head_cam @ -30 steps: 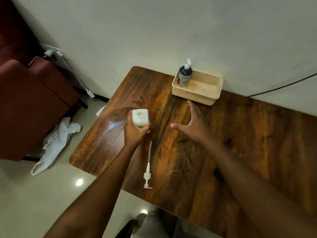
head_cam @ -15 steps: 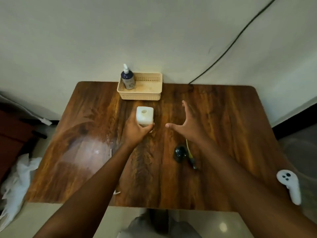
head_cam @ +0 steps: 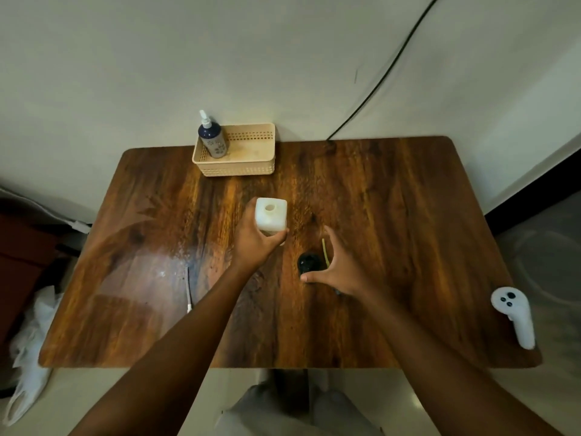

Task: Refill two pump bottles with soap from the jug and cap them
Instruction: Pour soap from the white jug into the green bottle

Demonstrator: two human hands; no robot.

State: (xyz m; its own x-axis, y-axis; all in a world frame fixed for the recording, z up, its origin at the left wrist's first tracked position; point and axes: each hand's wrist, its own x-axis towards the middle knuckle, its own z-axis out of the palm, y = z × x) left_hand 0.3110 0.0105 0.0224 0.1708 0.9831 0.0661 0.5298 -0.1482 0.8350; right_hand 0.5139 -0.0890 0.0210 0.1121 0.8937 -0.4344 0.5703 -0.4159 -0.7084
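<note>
A white square bottle (head_cam: 271, 214) with an uncapped round mouth stands upright at the middle of the wooden table (head_cam: 393, 215). My left hand (head_cam: 256, 245) grips its near side. My right hand (head_cam: 338, 269) hovers with fingers spread over a small black cap (head_cam: 307, 262) and a thin yellow tube (head_cam: 325, 255) lying on the table; it touches neither clearly. A dark blue pump bottle (head_cam: 213, 138) with its white pump on stands in the left end of a beige basket (head_cam: 251, 165) at the table's far edge. A white pump tube (head_cam: 188, 289) lies left of my left forearm.
A white handheld controller (head_cam: 515, 314) lies at the table's right front corner. A black cable (head_cam: 386, 67) runs down the wall behind. White plastic bags (head_cam: 30, 344) lie on the floor at the left.
The view has swung right and centred on the table. My right hand has drawn back from near the basket and lowered over the black cap. My left hand keeps hold of the white bottle.
</note>
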